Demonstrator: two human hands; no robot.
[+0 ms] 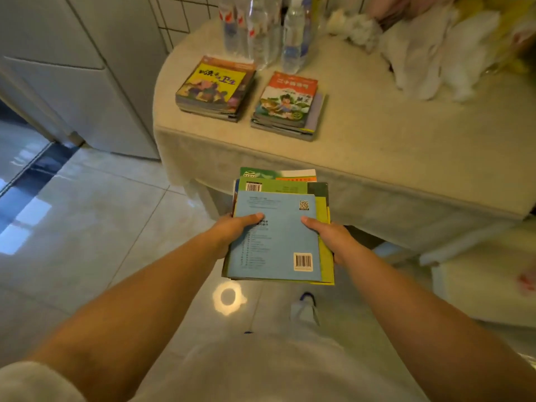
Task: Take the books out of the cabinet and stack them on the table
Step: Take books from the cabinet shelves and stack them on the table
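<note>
I hold a pile of several thin books (pixel 278 236) flat in front of me, a light blue back cover with a barcode on top. My left hand (pixel 232 232) grips its left edge, thumb on the cover. My right hand (pixel 333 236) grips the right edge the same way. The pile hangs over the floor, just short of the table's (pixel 377 146) near edge. On the table stand two book stacks side by side: one with a yellow cover (pixel 216 88) on the left, one with a red-and-green cover (pixel 288 105) to its right.
Several clear water bottles (pixel 264 30) stand behind the stacks at the table's back. White plush toys and cloth (pixel 429 53) fill the back right. A white cabinet (pixel 87 74) stands left of the table. A white stool (pixel 487 274) sits at the right. The tiled floor is glossy.
</note>
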